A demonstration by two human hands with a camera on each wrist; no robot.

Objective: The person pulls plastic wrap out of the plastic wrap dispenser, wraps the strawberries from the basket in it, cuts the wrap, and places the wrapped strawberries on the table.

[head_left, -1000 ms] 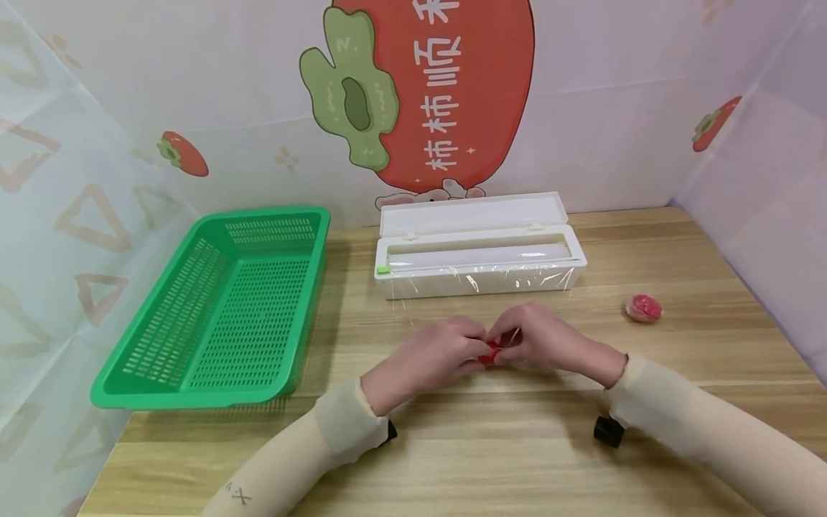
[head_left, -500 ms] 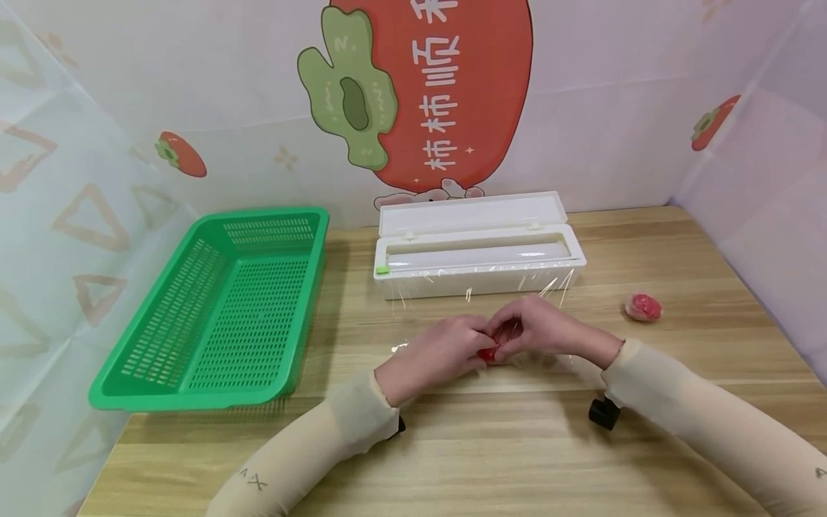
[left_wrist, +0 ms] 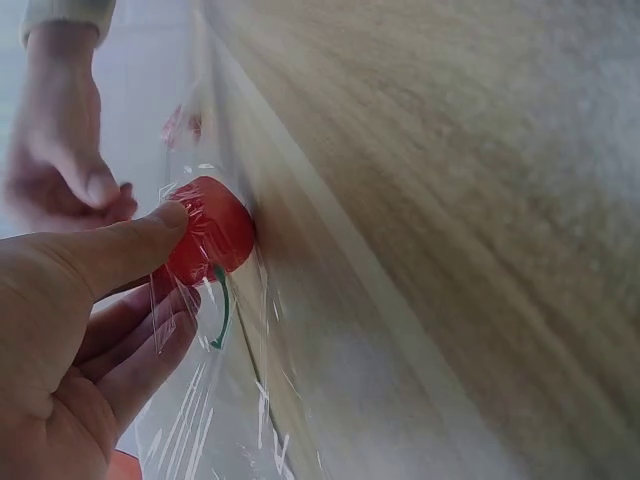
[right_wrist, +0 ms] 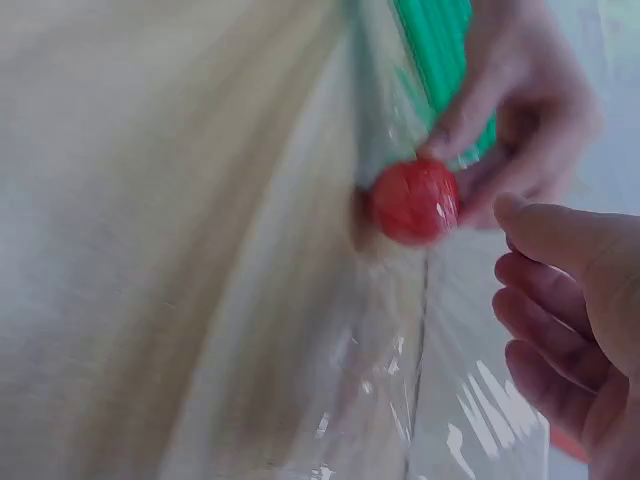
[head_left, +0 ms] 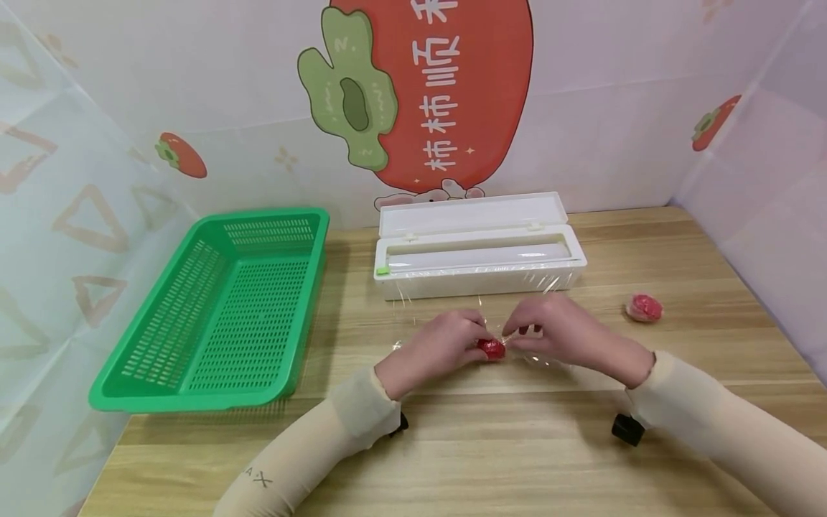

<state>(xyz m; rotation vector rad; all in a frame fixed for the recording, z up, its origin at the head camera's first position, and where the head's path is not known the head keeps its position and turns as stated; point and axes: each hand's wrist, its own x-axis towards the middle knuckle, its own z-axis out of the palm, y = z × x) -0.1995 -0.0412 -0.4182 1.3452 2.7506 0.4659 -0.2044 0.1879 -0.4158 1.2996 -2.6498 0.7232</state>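
Note:
A small round red fruit [head_left: 492, 349] with a curved green stem, seen in the left wrist view, is covered by clear cling film [left_wrist: 190, 410]. My left hand [head_left: 434, 353] holds the fruit [left_wrist: 215, 232] through the film, thumb on one side and fingers on the other. To its right, my right hand [head_left: 568, 336] pinches a drawn-out bit of film between thumb and forefinger. Its other fingers are curled in the right wrist view. The film runs from the white dispenser box [head_left: 481, 285] toward both hands.
The box's lid [head_left: 474, 214] stands raised, showing the film roll [head_left: 478, 256]. At the left is a green perforated basket [head_left: 304, 316]. A red and whitish wrapped piece [head_left: 644, 308] lies on the wooden table [head_left: 491, 459] at the right. A printed cloth wall closes off the back.
My right hand has moved right, away from the fruit, drawing film with it. The left hand stays at the fruit, which shows more now. Basket and box have not moved.

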